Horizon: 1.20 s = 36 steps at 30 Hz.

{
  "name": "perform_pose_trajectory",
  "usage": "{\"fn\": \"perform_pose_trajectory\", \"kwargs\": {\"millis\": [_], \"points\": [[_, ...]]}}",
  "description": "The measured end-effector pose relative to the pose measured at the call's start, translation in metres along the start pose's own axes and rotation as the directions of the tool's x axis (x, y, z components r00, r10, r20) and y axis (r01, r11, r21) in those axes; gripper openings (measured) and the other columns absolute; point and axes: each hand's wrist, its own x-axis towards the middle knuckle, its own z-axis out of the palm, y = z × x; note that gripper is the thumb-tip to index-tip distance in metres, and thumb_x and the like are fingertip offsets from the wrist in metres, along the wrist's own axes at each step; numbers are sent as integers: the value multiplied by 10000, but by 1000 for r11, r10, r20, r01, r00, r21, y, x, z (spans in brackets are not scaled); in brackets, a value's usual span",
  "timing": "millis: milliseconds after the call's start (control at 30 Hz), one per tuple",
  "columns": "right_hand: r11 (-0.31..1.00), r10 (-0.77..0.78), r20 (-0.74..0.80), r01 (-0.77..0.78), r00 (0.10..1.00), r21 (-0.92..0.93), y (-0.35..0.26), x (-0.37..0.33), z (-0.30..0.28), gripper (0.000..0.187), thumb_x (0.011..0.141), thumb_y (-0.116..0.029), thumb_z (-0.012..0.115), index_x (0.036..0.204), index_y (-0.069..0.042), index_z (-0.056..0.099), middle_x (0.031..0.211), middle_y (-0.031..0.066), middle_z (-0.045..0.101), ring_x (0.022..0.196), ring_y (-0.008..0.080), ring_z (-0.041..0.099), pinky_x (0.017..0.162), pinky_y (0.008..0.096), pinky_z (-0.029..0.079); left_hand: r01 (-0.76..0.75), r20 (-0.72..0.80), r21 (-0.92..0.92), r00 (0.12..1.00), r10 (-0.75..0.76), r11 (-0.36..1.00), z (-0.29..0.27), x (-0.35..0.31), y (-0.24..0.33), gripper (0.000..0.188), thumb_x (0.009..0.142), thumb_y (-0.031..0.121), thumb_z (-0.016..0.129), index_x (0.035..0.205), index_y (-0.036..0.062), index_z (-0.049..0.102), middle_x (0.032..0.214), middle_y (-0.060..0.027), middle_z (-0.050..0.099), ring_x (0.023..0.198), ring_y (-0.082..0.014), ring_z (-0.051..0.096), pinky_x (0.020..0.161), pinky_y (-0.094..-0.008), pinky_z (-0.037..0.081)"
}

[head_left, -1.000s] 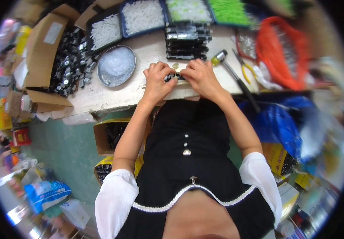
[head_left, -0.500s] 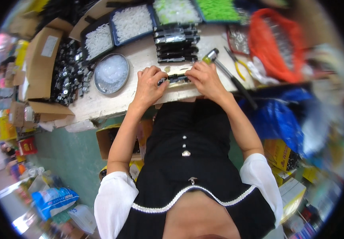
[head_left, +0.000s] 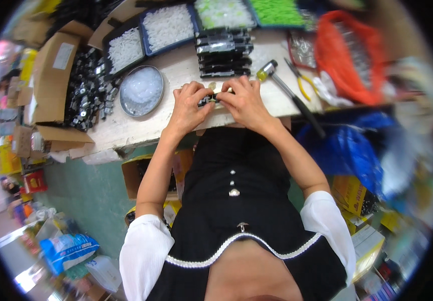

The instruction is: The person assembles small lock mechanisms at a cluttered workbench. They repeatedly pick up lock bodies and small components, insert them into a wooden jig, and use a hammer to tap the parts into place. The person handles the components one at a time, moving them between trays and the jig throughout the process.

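Note:
Near the table's front edge, a slim black part (head_left: pixel 207 100) lies between my two hands, mostly covered by fingers. My left hand (head_left: pixel 189 109) is closed on its left end, thumb and fingertips pinching. Pressed in from the other side, my right hand (head_left: pixel 247 104) has its thumb and fingers pinched together at the part's middle. Anything smaller in that pinch is hidden. Just beyond the hands stands a stack of similar black parts (head_left: pixel 224 51). A hammer (head_left: pixel 291 93) with a yellow-and-black head lies right of my right hand, its handle past the table edge.
Left of my hands sits a round metal dish (head_left: pixel 161 95) of small translucent pieces. A carton (head_left: pixel 48 83) spills black parts. Trays (head_left: pixel 148 42) hold white and green pieces at the back. Yellow-handled pliers (head_left: pixel 304 88) and a red bag (head_left: pixel 322 55) are at right.
My right hand has slid left along the black part, from its right end toward my left hand. My left hand stays on the left end.

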Motion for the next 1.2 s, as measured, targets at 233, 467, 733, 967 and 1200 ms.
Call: {"fn": "perform_pose_trajectory", "kwargs": {"millis": [233, 467, 733, 967, 1200], "points": [[998, -35, 8, 35, 999, -53, -5, 4, 5, 179, 738, -138, 660, 916, -133, 671, 1081, 27, 545, 997, 233, 450, 837, 422, 293, 19, 7, -24, 1000, -19, 1000, 3, -1, -6, 250, 686, 135, 693, 926, 90, 635, 955, -54, 559, 947, -216, 523, 846, -346, 301], [999, 38, -39, -39, 999, -26, 3, 2, 1, 206, 743, -118, 652, 949, -112, 651, 1065, 31, 548, 1000, 236, 460, 837, 405, 294, -9, -13, -17, 1000, 8, 1000, 3, 2, -5, 189, 680, 141, 685, 855, 91, 638, 915, -45, 561, 929, -212, 517, 838, -359, 295], [994, 96, -98, -100, 991, -36, 29, -10, -23, 174, 757, -120, 643, 930, -102, 644, 1002, 6, 570, 927, 210, 494, 775, 378, 313, -96, 203, 285, 978, 38, 954, -15, 23, 18, 119, 677, 140, 685, 776, 90, 641, 867, -44, 571, 894, -227, 512, 801, -379, 311], [986, 165, -103, -167, 981, -11, 42, -23, -35, 146, 751, -112, 638, 895, -97, 639, 967, 17, 560, 918, 214, 494, 733, 376, 311, -183, 114, -115, 974, 196, 976, -3, 88, 55, 114, 721, 101, 691, 778, 17, 642, 758, -94, 578, 677, -263, 573, 594, -340, 447], [976, 209, -225, -217, 952, -9, 77, -39, -66, 110, 759, -108, 637, 864, -80, 655, 922, 25, 572, 910, 218, 503, 740, 354, 327, -219, 39, 90, 976, 216, 972, 37, 213, 64, 101, 712, 129, 650, 750, 35, 651, 786, -150, 612, 721, -340, 605, 622, -413, 471]]}}
